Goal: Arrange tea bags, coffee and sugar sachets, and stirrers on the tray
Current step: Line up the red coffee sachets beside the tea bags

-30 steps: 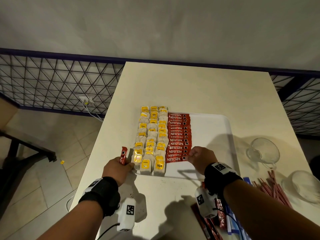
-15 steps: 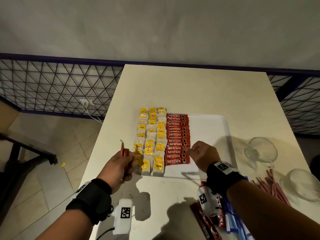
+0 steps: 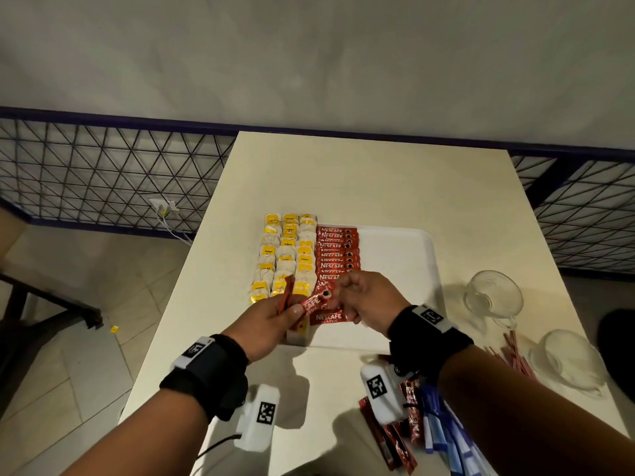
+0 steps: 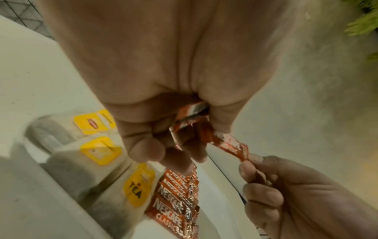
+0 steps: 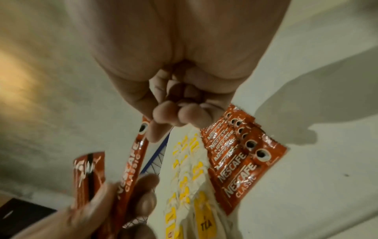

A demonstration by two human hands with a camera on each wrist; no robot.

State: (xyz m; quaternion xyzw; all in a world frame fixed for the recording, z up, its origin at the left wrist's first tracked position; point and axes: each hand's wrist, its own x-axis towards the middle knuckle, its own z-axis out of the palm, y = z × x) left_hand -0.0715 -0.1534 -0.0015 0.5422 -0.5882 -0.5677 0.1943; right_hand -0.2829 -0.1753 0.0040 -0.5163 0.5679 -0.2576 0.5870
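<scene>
Overhead, both hands [image 3: 309, 304] pinch one coffee sachet [image 3: 314, 301] (wrist views confirm grips).

Cream table [image 3: 371, 187] with white tray [image 3: 398, 266], glass cups [image 3: 494, 297], stirrers [image 3: 512, 359], loose sachets [image 3: 409, 424].

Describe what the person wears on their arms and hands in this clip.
Both forearms are bare, with no sleeves or gloves. The left hand and right hand each sit beyond a wide black fabric wrist strap, topped by a small white plate with a black square code marker. Under each wrist hangs a rounded white camera block bearing a similar marker; a thin black cable trails from the left one.
</scene>
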